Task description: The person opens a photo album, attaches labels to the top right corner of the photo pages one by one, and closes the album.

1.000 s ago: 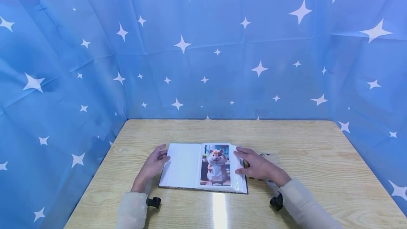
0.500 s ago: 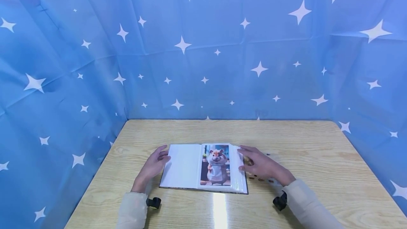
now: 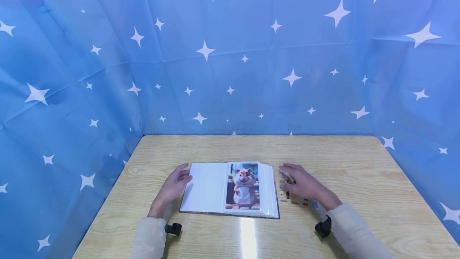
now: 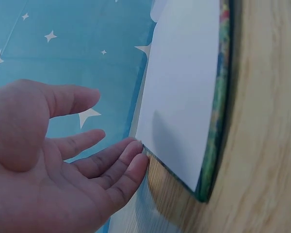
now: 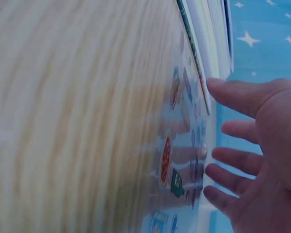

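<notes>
A photo album (image 3: 204,189) lies spread on the table, its left side plain white. On its right side shows a picture of a hamster in a white apron (image 3: 244,189), over a stack of clear-edged pages. My left hand (image 3: 172,189) is at the album's left edge; in the left wrist view its lower fingertips meet the cover's corner (image 4: 179,121), the thumb apart. Just right of the album, my right hand (image 3: 305,184) is spread over a clear sheet of small food stickers (image 5: 166,160). Nothing is gripped in it, and it partly hides the sheet in the head view.
The wooden table (image 3: 359,179) reaches back to a blue curtain (image 3: 251,99) with white stars. A dark wrist mount (image 3: 174,229) sits on the left wrist, another (image 3: 323,228) on the right. A bright light reflection crosses the table's front.
My right hand has moved right, off the album's page edges and over the sticker sheet. The left hand and the album have stayed in place.
</notes>
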{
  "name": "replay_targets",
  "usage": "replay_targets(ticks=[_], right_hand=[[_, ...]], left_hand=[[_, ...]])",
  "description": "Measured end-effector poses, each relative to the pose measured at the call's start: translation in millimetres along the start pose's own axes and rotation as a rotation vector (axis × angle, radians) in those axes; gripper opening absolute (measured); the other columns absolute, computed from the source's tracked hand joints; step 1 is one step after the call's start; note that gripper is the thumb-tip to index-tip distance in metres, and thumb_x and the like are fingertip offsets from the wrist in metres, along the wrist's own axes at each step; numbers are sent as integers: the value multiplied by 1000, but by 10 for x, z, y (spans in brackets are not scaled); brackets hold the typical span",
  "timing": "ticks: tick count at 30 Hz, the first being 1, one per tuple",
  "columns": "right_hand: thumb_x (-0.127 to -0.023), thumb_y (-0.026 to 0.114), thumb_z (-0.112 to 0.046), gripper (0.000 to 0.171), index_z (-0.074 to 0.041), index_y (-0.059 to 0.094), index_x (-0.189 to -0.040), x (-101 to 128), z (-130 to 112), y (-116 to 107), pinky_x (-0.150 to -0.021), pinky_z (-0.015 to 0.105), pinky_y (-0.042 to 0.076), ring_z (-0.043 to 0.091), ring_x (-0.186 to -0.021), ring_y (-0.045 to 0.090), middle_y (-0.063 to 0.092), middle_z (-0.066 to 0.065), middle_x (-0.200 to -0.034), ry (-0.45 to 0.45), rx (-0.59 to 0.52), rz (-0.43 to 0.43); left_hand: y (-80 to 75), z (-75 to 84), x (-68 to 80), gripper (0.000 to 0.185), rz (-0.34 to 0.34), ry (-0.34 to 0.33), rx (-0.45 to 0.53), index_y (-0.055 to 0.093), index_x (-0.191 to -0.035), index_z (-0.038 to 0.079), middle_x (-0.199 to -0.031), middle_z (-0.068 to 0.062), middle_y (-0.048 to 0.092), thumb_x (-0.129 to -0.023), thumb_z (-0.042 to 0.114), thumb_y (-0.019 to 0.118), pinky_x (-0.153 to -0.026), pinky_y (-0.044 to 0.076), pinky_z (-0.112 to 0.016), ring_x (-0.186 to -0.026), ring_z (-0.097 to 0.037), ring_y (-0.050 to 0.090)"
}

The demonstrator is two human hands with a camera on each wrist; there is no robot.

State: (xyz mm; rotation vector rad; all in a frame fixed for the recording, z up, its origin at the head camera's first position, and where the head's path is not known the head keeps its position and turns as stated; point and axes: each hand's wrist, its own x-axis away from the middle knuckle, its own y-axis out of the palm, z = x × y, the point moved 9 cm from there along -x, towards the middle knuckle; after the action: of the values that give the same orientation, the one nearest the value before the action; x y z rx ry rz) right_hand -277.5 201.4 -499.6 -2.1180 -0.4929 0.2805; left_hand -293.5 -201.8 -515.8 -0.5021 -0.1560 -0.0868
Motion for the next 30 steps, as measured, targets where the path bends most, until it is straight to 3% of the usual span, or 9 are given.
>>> replay_targets(ticks=[7, 14, 30], right_hand=[[-95, 67, -17, 55, 5, 49, -141, 5, 86, -38, -101, 64, 41, 54, -132, 38, 41, 32, -145, 35, 40, 37], [-94, 68, -12, 51, 5, 51, -139, 5, 130, -47, -101, 63, 41, 51, -130, 42, 46, 31, -142, 75, 81, 71], [-90, 72, -12, 51, 6, 55, -135, -8, 157, -71, -98, 61, 45, 51, -126, 46, 47, 32, -139, 122, 90, 109]], left_hand=[[13, 63, 11, 55, 15, 28, 11, 35, -152, 10, -145, -21, 48, -102, 21, 54, -111, 37, -54, -136, -38, 44], [65, 171, 39, 52, 23, 74, 38, 40, -150, 10, -143, -18, 50, -101, 19, 56, -106, 42, -52, -132, -34, 47], [309, 446, 52, 48, 19, 192, -7, 45, -146, 5, -137, -17, 57, -100, 14, 58, -102, 46, -50, -123, -32, 55]])
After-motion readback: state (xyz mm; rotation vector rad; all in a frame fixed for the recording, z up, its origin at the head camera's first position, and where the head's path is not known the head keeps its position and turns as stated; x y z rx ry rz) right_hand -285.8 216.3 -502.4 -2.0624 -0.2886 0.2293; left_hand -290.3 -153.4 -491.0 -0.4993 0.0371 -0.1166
